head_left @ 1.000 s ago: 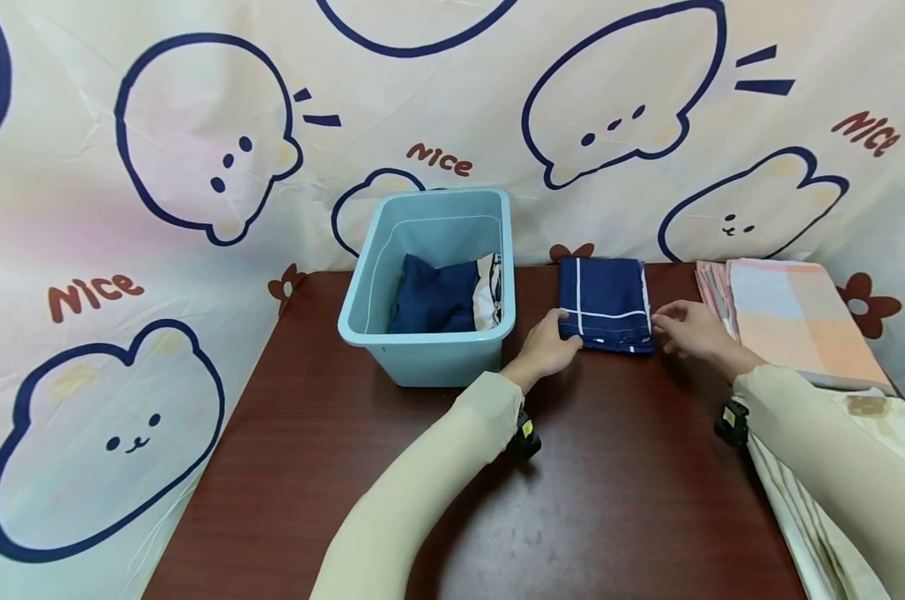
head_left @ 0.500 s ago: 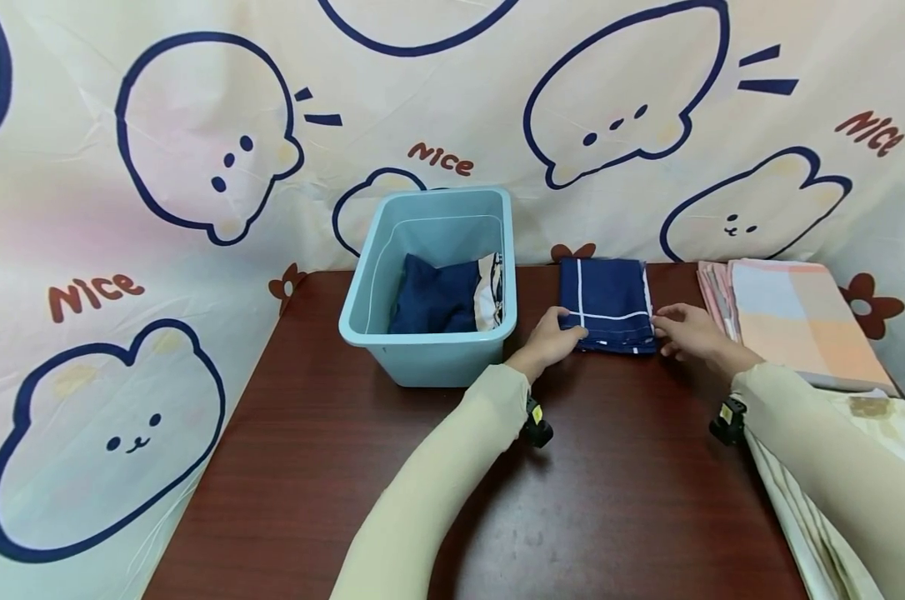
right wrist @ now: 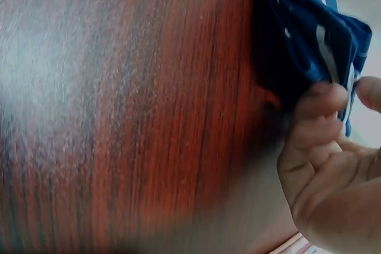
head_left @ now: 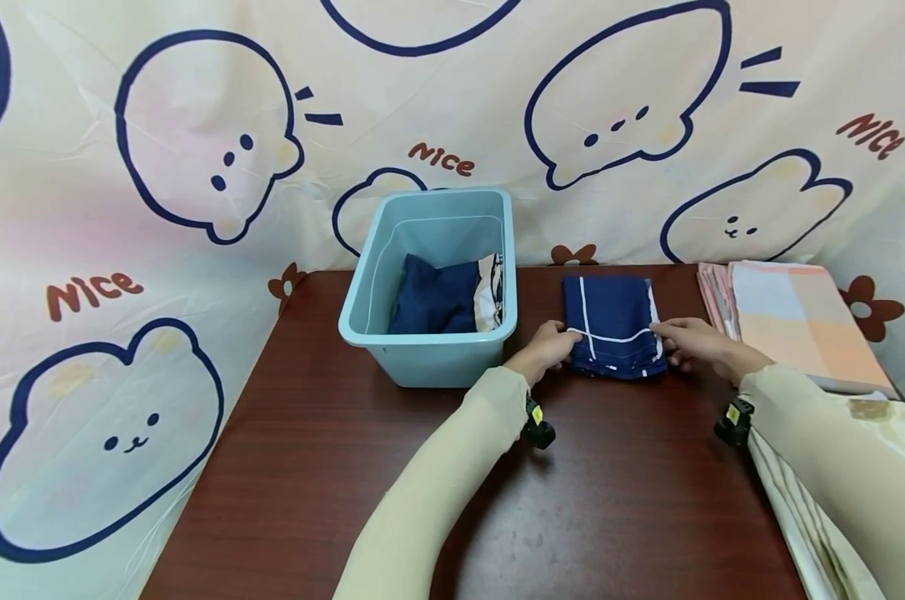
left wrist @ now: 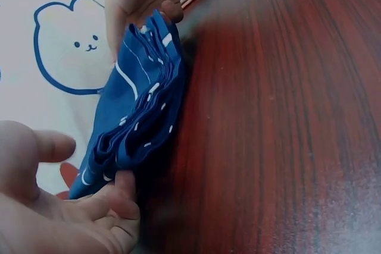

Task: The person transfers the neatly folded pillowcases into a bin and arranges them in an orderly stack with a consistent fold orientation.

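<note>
A folded navy cloth with white lines lies on the dark red-brown table toward the back, right of the bin. My left hand holds its near left corner. In the left wrist view, curled fingers sit under the layered edge of the cloth, and the thumb stands above, apart from it. Over at the near right corner, my right hand grips the cloth, thumb on top. The right wrist view has the fingers curled beneath the cloth's raised edge. Its near edge looks lifted off the table.
A light blue bin stands left of the cloth, with a navy folded fabric and a cream patterned piece inside. To the right lie a pastel checked folded cloth and a cream stained fabric. A patterned curtain hangs behind.
The navy cloth has slid toward me, its near edge now bending. The right hand has closed onto its right corner, and both hands have come slightly nearer. The bin has stayed put.
</note>
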Tool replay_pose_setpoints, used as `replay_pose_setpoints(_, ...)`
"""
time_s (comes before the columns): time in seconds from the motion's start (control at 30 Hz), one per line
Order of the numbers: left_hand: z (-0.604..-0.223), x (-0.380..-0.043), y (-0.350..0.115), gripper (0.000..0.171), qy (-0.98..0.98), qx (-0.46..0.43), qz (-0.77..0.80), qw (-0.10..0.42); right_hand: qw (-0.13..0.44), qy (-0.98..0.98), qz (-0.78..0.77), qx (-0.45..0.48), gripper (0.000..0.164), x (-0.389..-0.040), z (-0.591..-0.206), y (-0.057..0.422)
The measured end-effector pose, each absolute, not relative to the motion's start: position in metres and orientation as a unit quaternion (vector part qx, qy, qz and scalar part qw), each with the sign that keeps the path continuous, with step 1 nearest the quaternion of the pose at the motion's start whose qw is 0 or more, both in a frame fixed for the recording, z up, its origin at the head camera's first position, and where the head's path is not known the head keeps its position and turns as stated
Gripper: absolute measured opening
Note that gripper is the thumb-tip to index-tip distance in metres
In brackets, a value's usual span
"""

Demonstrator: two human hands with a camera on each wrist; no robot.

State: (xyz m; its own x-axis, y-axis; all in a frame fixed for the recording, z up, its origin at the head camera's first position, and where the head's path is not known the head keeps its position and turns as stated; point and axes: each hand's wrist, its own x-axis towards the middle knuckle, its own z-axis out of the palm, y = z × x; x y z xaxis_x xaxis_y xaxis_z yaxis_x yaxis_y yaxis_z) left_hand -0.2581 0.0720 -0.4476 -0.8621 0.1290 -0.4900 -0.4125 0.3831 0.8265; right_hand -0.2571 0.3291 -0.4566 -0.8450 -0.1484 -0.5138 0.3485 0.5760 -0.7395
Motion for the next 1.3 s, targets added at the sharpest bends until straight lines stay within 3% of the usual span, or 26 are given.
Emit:
replay_pose_setpoints(0.2,-0.451,-0.26,0.066,0.051,0.817,-0.049,0.514,0.257,0.28,0.854,-0.437,0.04,0.066,-0.257,-0.456,0.327)
replay_pose_setpoints(0.6,-0.453,-0.254,0.062,0.058,0.833,0.02,0.484,0.267,0.303,0.85,-0.431,0.01,0.029,-0.254,-0.459,0.333)
replay_pose_setpoints(1.3,-0.458,-0.253,0.062,0.048,0.839,0.029,0.477,0.261,0.342,0.803,-0.489,0.01,0.019,-0.252,-0.462,0.344)
